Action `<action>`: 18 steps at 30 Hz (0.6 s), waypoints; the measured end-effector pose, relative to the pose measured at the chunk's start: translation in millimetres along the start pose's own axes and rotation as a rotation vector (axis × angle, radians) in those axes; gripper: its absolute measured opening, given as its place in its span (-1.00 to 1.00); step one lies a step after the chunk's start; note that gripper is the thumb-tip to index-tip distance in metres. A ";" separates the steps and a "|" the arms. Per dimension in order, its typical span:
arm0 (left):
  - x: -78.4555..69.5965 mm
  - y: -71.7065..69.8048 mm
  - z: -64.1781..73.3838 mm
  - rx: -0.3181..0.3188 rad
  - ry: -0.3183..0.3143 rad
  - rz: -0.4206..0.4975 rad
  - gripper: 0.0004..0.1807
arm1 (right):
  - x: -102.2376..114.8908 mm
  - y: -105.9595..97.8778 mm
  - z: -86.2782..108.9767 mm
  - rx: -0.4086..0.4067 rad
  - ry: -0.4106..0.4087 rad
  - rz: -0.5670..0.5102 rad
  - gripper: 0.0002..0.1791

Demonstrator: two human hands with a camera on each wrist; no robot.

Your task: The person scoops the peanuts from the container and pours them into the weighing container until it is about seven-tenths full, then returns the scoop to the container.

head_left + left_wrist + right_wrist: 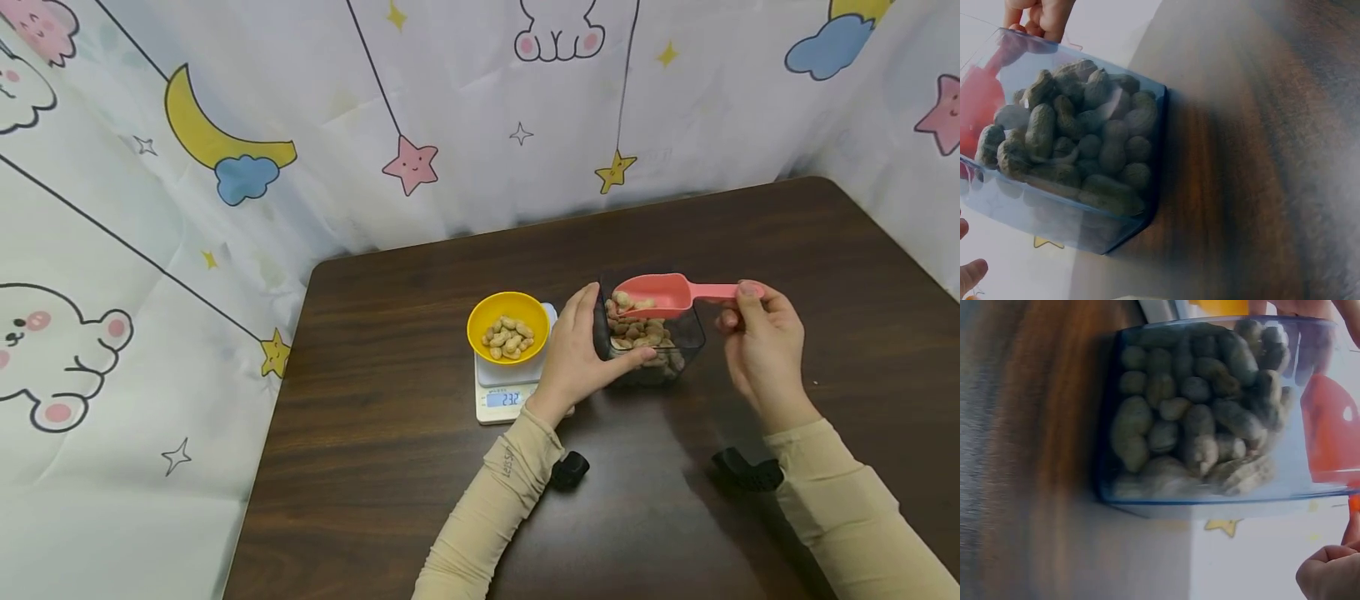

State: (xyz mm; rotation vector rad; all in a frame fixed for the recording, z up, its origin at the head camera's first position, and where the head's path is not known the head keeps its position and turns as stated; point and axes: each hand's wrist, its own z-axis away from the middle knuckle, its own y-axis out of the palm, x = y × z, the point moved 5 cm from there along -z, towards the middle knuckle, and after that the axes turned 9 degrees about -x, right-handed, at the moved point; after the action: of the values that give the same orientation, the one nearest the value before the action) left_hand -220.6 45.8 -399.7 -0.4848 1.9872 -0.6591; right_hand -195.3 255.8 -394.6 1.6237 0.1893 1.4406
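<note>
My left hand (579,354) grips the clear plastic container (692,340) at its left side, thumb along the front and fingers toward the back. Unshelled peanuts (1200,419) fill its lower part. By the handle, my right hand (767,350) holds a pink scoop (667,290) over the container's opening. A few peanuts (637,302) show in or against the scoop's bowl. In the left wrist view the scoop (975,109) shows red through the container wall. Left of the left hand, a yellow bowl (474,335) of peanuts sits on a white kitchen scale (489,414).
The scale's lit display (504,399) seems to read 23.2. All this stands on a dark wooden table (375,400). A white curtain (465,100) printed with stars, moons and bears hangs behind it and at both sides. Black wrist devices (746,471) show below the hands.
</note>
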 end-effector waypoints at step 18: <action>15.0 -60.4 -5.6 -0.215 0.013 0.016 -0.04 | -2.0 59.0 14.9 0.177 -0.022 0.081 -0.71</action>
State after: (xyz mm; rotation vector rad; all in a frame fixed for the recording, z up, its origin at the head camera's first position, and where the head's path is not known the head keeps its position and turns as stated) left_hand -228.5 -8.3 -369.6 -0.5931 2.0828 -0.4415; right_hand -209.3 213.8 -352.8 1.8083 0.2466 1.5017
